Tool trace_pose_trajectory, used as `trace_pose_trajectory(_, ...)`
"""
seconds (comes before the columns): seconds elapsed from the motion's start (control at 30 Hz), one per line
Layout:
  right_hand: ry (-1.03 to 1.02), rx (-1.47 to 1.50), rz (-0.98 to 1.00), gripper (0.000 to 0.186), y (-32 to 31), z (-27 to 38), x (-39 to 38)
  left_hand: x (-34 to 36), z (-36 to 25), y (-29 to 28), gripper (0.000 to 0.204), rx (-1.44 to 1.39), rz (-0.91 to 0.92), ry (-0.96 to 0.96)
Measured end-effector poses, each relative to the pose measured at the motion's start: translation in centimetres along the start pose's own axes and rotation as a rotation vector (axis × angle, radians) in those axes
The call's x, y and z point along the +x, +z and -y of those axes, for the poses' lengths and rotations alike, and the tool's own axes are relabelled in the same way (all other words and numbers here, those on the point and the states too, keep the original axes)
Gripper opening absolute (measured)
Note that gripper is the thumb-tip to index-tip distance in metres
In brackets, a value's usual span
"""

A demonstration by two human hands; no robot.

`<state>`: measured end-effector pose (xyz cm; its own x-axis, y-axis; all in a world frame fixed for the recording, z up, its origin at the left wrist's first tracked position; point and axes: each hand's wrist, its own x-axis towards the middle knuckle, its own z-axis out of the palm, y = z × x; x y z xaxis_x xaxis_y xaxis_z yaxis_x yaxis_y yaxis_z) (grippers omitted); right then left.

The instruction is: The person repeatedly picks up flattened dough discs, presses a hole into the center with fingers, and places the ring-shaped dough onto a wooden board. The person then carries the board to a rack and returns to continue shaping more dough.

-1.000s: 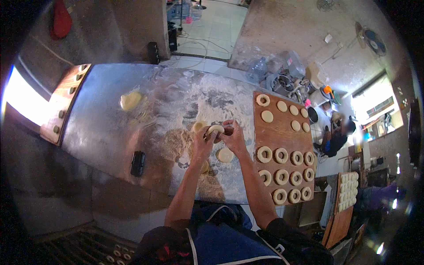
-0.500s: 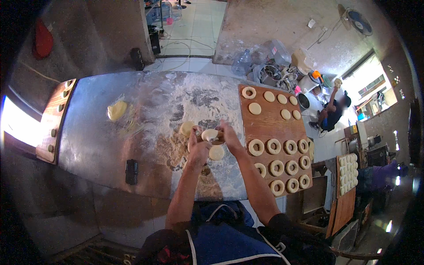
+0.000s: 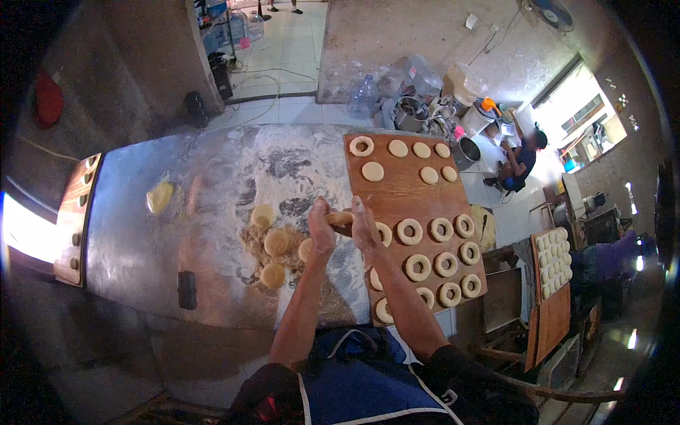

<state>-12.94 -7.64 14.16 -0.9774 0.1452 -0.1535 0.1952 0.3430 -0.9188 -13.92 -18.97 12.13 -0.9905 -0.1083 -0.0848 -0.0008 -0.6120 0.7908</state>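
Note:
Between my two hands, above the floured metal table, is a tan piece of dough (image 3: 340, 217) that looks ring-shaped. My left hand (image 3: 321, 228) grips its left side and my right hand (image 3: 365, 225) its right side, with fingers partly hidden. Left of my hands, a dough round (image 3: 263, 216) sits at the edge of a brown crumb patch, and a crumb-dusted round (image 3: 276, 242) lies on it. Another round (image 3: 273, 275) lies nearer me; one more (image 3: 306, 249) is partly covered by my left wrist. Just right is a wooden board (image 3: 411, 195) bearing dough rings (image 3: 409, 231) and flat rounds (image 3: 398, 148).
On the metal table (image 3: 134, 234) lie a yellow lump (image 3: 160, 197) and a black box-like object (image 3: 187, 290). A second board (image 3: 74, 212) stands at the far left. Pots and a water bottle (image 3: 363, 97) crowd the wall, near another person (image 3: 520, 163). A dough-filled tray (image 3: 554, 262) is at right.
My hands have moved right, toward the board, with the dough, leaving several rounds exposed on the crumbs. The view has shifted. The other person's raised arm has come down.

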Motion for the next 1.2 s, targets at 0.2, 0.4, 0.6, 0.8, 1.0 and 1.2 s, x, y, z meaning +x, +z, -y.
trace_pose_trajectory(0.2,0.033,0.089,0.021,0.072,-4.9,1.5,-0.5,-0.4,2.1,4.2,0.037,-0.354,-0.058,-0.325)
trace_pose_trajectory(0.4,0.025,0.375,0.092,0.065,-8.5,-0.5,-0.3,0.1,6.0,6.0,0.032,0.307,0.158,0.006)
trace_pose_trajectory(0.6,-0.180,0.131,0.015,0.064,-11.1,-4.5,2.2,0.5,9.8,8.0,0.029,0.889,0.058,0.284)
trace_pose_trajectory(0.8,-0.396,0.149,-0.013,0.061,-12.8,-6.7,4.0,0.4,10.0,10.2,0.038,0.072,-0.159,-0.208)
trace_pose_trajectory(1.0,-0.236,0.133,0.138,0.059,-13.8,-7.1,4.7,2.2,11.9,8.6,0.038,0.035,-0.080,-0.114)
trace_pose_trajectory(1.2,-0.354,0.448,0.241,0.038,-13.5,-5.5,5.1,3.2,13.8,5.6,0.041,0.025,-0.100,-0.093)
